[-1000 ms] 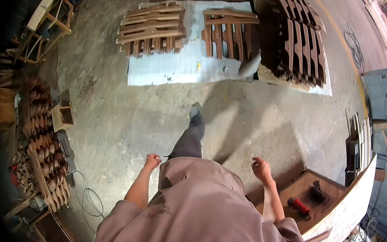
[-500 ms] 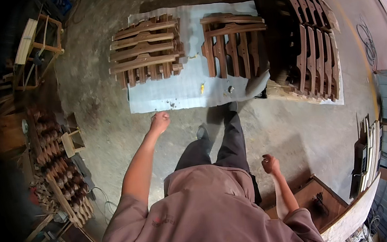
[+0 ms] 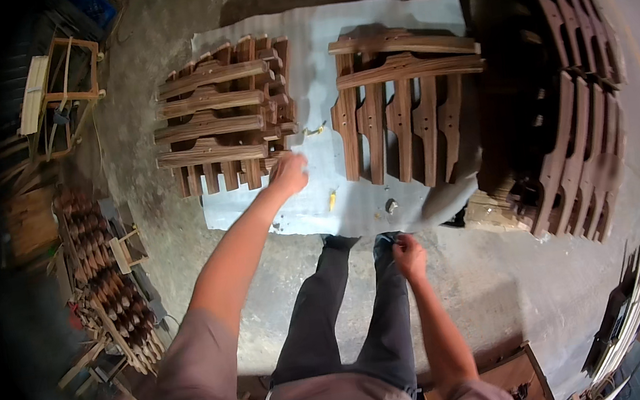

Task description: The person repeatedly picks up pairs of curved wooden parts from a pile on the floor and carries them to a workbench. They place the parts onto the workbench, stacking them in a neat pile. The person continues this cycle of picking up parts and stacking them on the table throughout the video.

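Note:
My left hand [image 3: 289,173] reaches over the sheet beside the near right corner of the left stack of shaped brown wooden slats [image 3: 211,125]. Its fingers are smeared by motion, so their closing cannot be made out. My right hand [image 3: 409,257] hovers by my right shin, fingers curled closed; whatever is in them, if anything, is hidden. Across the sheet sits the right stack of wooden slats [image 3: 408,69], crosswise pieces on top of lengthwise ones. Between and below the stacks lie a small yellow item [image 3: 332,200] and a small dark and silvery object [image 3: 392,206].
A pale sheet [image 3: 258,219] covers the floor beneath both stacks. More curved slats [image 3: 571,161] stand piled at the right. On the left are a wooden frame [image 3: 69,79] and a rack of turned wooden pieces [image 3: 99,259]. A brown box [image 3: 510,380] stands at the lower right.
I have stepped and leaned closer to the sheet. My left hand has moved right and over the sheet, and my right hand has come forward and left toward the sheet's edge.

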The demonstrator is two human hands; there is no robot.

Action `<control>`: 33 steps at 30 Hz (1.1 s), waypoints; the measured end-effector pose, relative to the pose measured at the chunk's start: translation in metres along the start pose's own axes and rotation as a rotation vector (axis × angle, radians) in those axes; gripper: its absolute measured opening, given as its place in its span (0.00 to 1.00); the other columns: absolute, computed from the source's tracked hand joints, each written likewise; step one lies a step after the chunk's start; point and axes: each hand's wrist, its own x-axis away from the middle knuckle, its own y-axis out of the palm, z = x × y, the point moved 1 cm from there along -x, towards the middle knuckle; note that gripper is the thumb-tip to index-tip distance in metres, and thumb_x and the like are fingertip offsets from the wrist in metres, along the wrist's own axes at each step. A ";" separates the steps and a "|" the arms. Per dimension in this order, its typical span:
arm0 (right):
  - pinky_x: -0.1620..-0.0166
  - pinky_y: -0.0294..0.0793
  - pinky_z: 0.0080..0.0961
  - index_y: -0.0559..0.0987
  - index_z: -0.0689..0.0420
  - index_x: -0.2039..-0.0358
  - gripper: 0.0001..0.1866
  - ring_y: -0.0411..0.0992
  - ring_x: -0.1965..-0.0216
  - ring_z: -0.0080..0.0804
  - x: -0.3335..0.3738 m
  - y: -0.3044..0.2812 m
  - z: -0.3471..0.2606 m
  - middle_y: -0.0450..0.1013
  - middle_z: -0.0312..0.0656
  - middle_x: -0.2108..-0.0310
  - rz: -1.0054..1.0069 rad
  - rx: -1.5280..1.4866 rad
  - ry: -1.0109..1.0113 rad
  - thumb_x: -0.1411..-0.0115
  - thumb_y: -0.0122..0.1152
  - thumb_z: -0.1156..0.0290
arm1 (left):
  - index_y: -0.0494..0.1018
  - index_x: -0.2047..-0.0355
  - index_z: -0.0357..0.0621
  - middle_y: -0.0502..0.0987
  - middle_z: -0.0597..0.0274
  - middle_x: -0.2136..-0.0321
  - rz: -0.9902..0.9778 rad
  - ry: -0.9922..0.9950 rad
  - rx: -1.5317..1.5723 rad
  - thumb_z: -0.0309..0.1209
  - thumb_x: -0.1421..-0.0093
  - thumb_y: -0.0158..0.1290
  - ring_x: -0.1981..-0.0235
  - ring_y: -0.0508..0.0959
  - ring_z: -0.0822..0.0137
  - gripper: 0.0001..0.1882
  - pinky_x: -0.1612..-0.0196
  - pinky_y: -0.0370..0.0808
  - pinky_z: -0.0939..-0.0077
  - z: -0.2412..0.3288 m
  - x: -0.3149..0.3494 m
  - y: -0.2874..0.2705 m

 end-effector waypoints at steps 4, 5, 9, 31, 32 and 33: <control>0.60 0.81 0.30 0.82 0.59 0.57 0.11 0.82 0.66 0.37 -0.023 0.073 -0.044 0.82 0.48 0.65 -0.106 -0.281 -0.074 0.41 0.63 0.75 | 0.78 0.61 0.38 0.74 0.41 0.53 0.098 0.055 -0.023 0.24 0.50 0.62 0.47 0.72 0.41 0.14 0.46 0.73 0.53 0.029 -0.145 0.019; 0.60 0.81 0.31 0.81 0.59 0.56 0.12 0.82 0.65 0.38 -0.022 0.093 -0.046 0.81 0.49 0.63 -0.156 -0.305 -0.045 0.41 0.63 0.75 | 0.77 0.58 0.39 0.72 0.42 0.50 0.136 0.102 -0.080 0.26 0.50 0.64 0.45 0.71 0.42 0.18 0.44 0.72 0.53 0.029 -0.175 0.026; 0.61 0.79 0.41 0.79 0.55 0.53 0.16 0.79 0.66 0.49 -0.025 0.141 -0.034 0.77 0.49 0.62 -0.230 -0.232 -0.160 0.44 0.66 0.73 | 0.75 0.47 0.41 0.57 0.46 0.32 0.087 0.083 -0.269 0.41 0.52 0.71 0.31 0.57 0.44 0.33 0.31 0.61 0.50 0.063 -0.270 0.046; 0.64 0.79 0.39 0.79 0.57 0.54 0.15 0.79 0.69 0.44 -0.106 0.127 -0.056 0.76 0.47 0.63 -0.181 -0.198 -0.054 0.43 0.66 0.73 | 0.82 0.53 0.52 0.54 0.43 0.31 -0.078 0.180 -0.497 0.46 0.60 0.70 0.34 0.59 0.43 0.31 0.33 0.60 0.46 0.037 -0.356 0.091; 0.64 0.80 0.38 0.79 0.57 0.54 0.15 0.79 0.69 0.43 -0.106 0.127 -0.054 0.76 0.47 0.63 -0.167 -0.197 -0.036 0.43 0.66 0.73 | 0.82 0.54 0.49 0.55 0.40 0.33 -0.033 0.198 -0.426 0.45 0.60 0.70 0.35 0.60 0.41 0.30 0.34 0.62 0.46 0.037 -0.336 0.105; 0.64 0.80 0.37 0.79 0.57 0.54 0.16 0.79 0.68 0.43 -0.105 0.128 -0.050 0.77 0.47 0.63 -0.156 -0.195 -0.021 0.43 0.67 0.74 | 0.82 0.55 0.47 0.56 0.38 0.34 0.015 0.212 -0.355 0.45 0.59 0.70 0.35 0.60 0.39 0.30 0.34 0.63 0.46 0.040 -0.312 0.118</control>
